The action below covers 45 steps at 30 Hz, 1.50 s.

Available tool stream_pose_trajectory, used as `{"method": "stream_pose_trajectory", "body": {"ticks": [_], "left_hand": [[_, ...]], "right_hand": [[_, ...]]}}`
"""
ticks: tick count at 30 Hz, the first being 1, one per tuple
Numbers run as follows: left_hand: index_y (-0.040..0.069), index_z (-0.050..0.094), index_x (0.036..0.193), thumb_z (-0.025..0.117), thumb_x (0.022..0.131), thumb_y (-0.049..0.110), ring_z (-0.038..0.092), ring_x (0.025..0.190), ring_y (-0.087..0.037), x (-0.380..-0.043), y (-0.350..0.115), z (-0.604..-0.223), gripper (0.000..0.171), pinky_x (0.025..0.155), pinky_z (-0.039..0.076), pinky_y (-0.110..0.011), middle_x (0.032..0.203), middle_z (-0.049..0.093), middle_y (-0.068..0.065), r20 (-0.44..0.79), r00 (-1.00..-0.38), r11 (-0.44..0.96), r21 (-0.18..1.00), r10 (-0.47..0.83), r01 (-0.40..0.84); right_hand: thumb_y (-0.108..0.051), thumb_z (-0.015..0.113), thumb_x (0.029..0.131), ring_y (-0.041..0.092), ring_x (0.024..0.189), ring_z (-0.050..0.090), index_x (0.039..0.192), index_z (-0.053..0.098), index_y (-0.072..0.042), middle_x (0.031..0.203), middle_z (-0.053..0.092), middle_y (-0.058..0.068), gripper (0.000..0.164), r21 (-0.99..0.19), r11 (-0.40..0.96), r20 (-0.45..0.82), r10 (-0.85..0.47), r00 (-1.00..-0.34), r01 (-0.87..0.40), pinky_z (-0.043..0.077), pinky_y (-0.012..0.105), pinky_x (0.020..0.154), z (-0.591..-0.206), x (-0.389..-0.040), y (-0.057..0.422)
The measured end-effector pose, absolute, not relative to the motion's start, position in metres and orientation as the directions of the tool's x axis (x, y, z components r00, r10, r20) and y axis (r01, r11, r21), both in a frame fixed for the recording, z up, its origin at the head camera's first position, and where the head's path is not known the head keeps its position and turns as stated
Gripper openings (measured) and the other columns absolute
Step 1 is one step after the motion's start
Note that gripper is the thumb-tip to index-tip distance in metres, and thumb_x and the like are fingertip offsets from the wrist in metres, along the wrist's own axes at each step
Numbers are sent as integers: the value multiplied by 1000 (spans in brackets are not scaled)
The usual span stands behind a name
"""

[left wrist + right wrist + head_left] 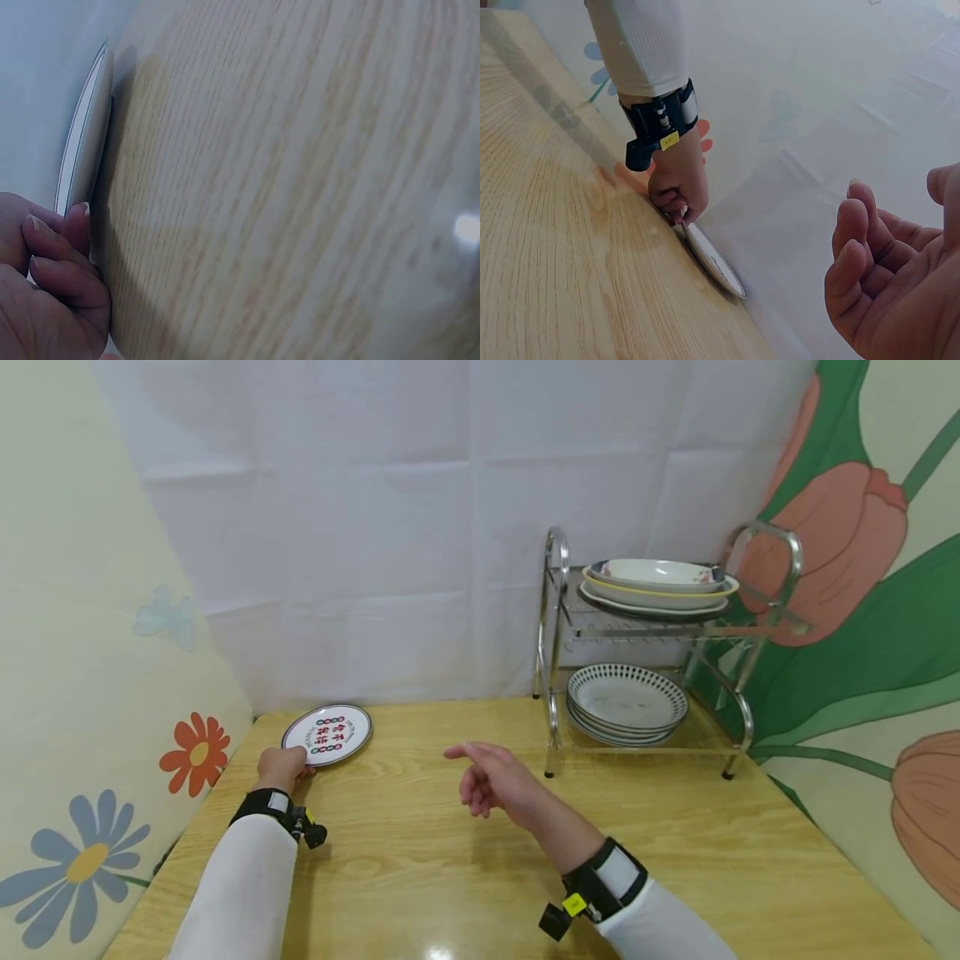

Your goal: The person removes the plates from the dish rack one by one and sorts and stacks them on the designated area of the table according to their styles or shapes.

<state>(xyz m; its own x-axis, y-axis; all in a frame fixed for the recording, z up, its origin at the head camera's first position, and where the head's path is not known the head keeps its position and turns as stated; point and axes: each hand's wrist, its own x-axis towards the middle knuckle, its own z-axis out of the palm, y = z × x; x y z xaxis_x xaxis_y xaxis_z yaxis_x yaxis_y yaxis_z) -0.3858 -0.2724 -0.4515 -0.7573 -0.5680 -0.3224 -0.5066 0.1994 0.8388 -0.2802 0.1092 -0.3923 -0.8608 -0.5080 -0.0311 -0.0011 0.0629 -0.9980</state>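
A round white plate (pixel 327 735) with a dark rim and red and black lettering is at the far left of the table. My left hand (pixel 283 768) grips its near left edge, thumb over the rim and fingers curled below. In the left wrist view the plate (pixel 81 135) appears edge-on, low over the wood, with the left hand (pixel 56 277) at its near end. My right hand (pixel 498 781) is raised over the middle of the table, holding nothing, its index finger extended and the others loosely bent. The right wrist view shows the right hand's fingers (pixel 862 262) loosely curled.
A two-tier metal dish rack (pixel 555 635) stands at the back right. Several oval dishes (pixel 658 585) are stacked on its upper tier, and patterned round plates (pixel 627 702) on the lower one. A white cloth (pixel 360 527) hangs behind the wooden table (pixel 405 843); painted walls flank it.
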Motion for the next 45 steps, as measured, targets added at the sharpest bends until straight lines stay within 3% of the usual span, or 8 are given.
{"method": "stream_pose_trajectory", "body": {"ticks": [11, 19, 24, 29, 35, 38, 40, 45], "left_hand": [[-11, 61, 115, 51, 90, 11, 52, 53, -14, -381, -272, -449, 35, 53, 40, -26, 55, 57, 0, -296, -771, 263, 821, -564, -508], [-17, 50, 130, 49, 92, 11, 57, 50, -16, -378, -275, -448, 47, 53, 42, -28, 53, 59, -2, -288, -795, 327, 796, -534, -509], [-14, 37, 141, 50, 94, 11, 61, 47, -15, -377, -280, -454, 55, 50, 47, -27, 54, 60, -3, -313, -784, 266, 819, -536, -509], [-11, 41, 140, 48, 99, 20, 62, 53, -19, -368, -286, -454, 52, 56, 47, -29, 60, 59, -5, -314, -762, 240, 822, -567, -517], [-9, 39, 144, 41, 104, 31, 55, 107, -37, -363, -286, -448, 57, 95, 49, -47, 118, 57, -25, -210, -768, 308, 828, -605, -468], [-7, 40, 145, 39, 106, 33, 47, 121, -40, -364, -286, -442, 56, 106, 45, -52, 139, 48, -29, -152, -781, 326, 848, -605, -418], [-4, 43, 144, 39, 106, 33, 52, 117, -38, -365, -284, -436, 54, 97, 48, -48, 138, 51, -27, -110, -795, 338, 864, -596, -373], [4, 42, 150, 41, 106, 32, 68, 80, -23, -365, -263, -414, 52, 66, 53, -31, 113, 66, -18, -58, -869, 308, 922, -491, -236]], "right_hand": [[-50, 39, 108, 14, 57, 58, 141, 57, -14, 73, 65, 0, 52, -998, 59, -18, -513, -858, -14, 50, 25, 55, -389, -278, 109], [-51, 39, 108, 14, 57, 59, 141, 58, -14, 72, 65, 0, 53, -999, 51, -19, -514, -857, -9, 50, 25, 54, -390, -276, 107], [-51, 39, 108, 14, 57, 58, 141, 58, -14, 72, 64, 0, 52, -999, 47, -20, -513, -858, -4, 50, 25, 54, -390, -274, 104], [-48, 38, 109, 14, 56, 58, 141, 58, -14, 72, 64, 0, 50, -999, 38, -12, -517, -856, -9, 50, 25, 54, -388, -272, 104], [-46, 37, 110, 14, 57, 58, 141, 57, -14, 72, 64, 1, 48, -997, 38, 38, -526, -849, -68, 50, 26, 54, -377, -268, 106], [-44, 38, 111, 15, 57, 58, 141, 56, -13, 72, 64, 1, 47, -993, 45, 70, -523, -850, -109, 50, 25, 54, -369, -265, 108], [-41, 38, 111, 15, 56, 59, 141, 56, -12, 72, 64, 1, 46, -988, 49, 98, -519, -849, -144, 50, 25, 53, -362, -264, 111], [-34, 40, 111, 16, 56, 59, 143, 54, -8, 73, 64, 3, 43, -964, 84, 177, -503, -846, -251, 51, 27, 53, -332, -264, 122]]}}
